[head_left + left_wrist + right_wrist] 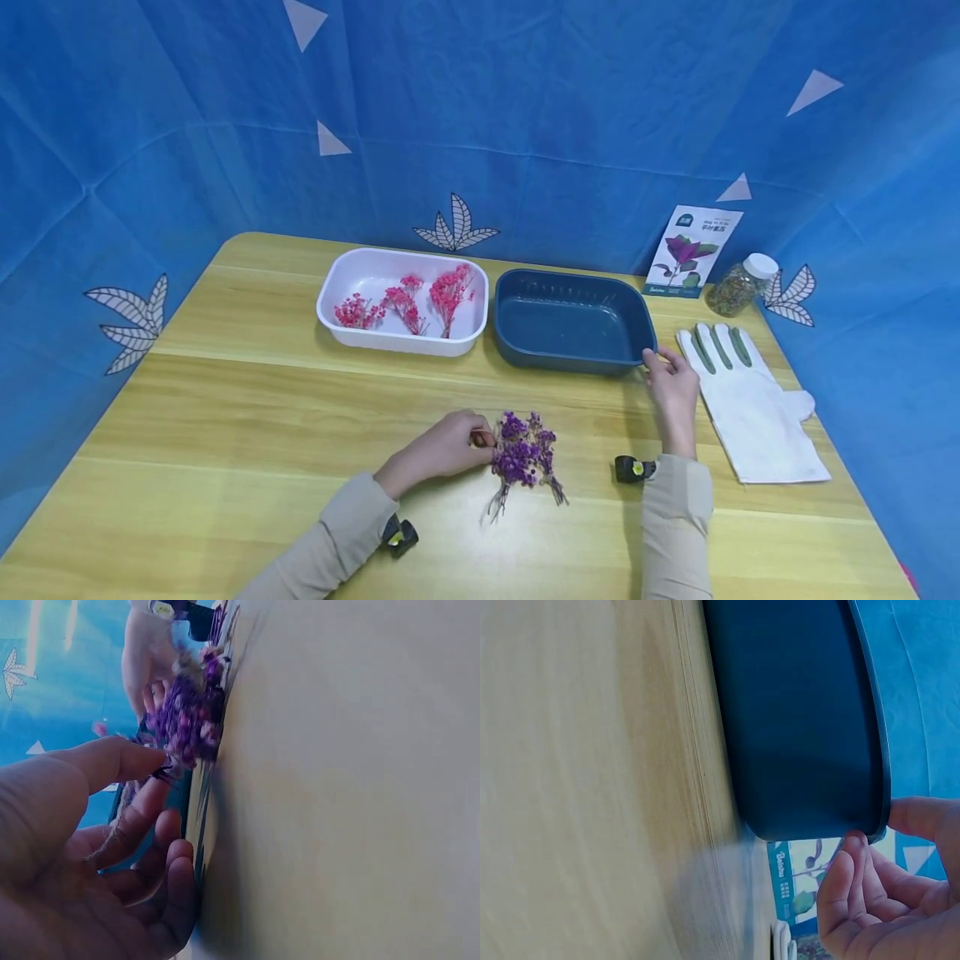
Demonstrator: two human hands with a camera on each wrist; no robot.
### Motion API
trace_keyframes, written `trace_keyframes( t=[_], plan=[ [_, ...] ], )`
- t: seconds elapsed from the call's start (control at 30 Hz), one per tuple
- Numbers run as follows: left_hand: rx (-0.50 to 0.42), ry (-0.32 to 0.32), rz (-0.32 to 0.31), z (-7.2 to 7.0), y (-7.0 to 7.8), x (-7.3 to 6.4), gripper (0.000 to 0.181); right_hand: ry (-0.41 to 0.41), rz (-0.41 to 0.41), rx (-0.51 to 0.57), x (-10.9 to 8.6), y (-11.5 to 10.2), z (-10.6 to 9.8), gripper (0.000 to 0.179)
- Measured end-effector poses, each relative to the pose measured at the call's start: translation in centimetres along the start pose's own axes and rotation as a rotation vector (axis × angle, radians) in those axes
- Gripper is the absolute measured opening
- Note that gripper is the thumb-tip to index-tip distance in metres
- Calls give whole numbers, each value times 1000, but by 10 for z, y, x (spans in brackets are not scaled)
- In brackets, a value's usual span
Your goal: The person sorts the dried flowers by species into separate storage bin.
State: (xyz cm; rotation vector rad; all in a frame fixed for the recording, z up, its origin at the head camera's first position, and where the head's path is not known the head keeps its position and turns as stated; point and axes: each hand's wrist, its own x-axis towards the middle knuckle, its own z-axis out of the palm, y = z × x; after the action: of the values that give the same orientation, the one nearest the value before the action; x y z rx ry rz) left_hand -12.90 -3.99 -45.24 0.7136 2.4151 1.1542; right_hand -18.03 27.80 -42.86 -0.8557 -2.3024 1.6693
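Note:
Small bunches of purple dried flowers (pixel 517 460) lie on the table in front of the person, their stems toward the near edge. My left hand (pixel 448 446) is at their left side. In the left wrist view, its thumb and index finger pinch a thin stem by the purple blossoms (pixel 184 720); the other fingers curl loosely. Farther right, my right hand (pixel 672 385) holds the near right corner of a dark blue basin (pixel 573 364). The right wrist view shows the thumb and fingertips pinching the basin's rim (pixel 881 765). No flowers show inside this basin.
Left of the blue basin stands a white basin (pixel 401 341) with three pink flower bunches (pixel 405 304). At the right are a seed packet (pixel 692 250), a lidded jar (pixel 738 287) and a white glove (pixel 761 417). A blue curtain (pixel 600 100) hangs behind the table.

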Motion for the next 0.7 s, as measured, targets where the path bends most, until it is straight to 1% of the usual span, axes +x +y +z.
trace_keyframes(
  t=[0.1, 0.3, 0.5, 0.7],
  plan=[
    [-32, 8, -10, -2, -2, 1, 4, -4, -1, 12, 0, 0, 0, 52],
    [-98, 42, -24, -6, -3, 2, 6, -3, -10, 1, 1, 0, -1, 53],
    [-146, 102, -32, -12, -2, 4, 9, -1, -22, 21, 1, 1, 0, 50],
    [-181, 117, -13, -16, 3, 12, 10, 5, -31, 22, 0, 3, -1, 50]
  ],
)
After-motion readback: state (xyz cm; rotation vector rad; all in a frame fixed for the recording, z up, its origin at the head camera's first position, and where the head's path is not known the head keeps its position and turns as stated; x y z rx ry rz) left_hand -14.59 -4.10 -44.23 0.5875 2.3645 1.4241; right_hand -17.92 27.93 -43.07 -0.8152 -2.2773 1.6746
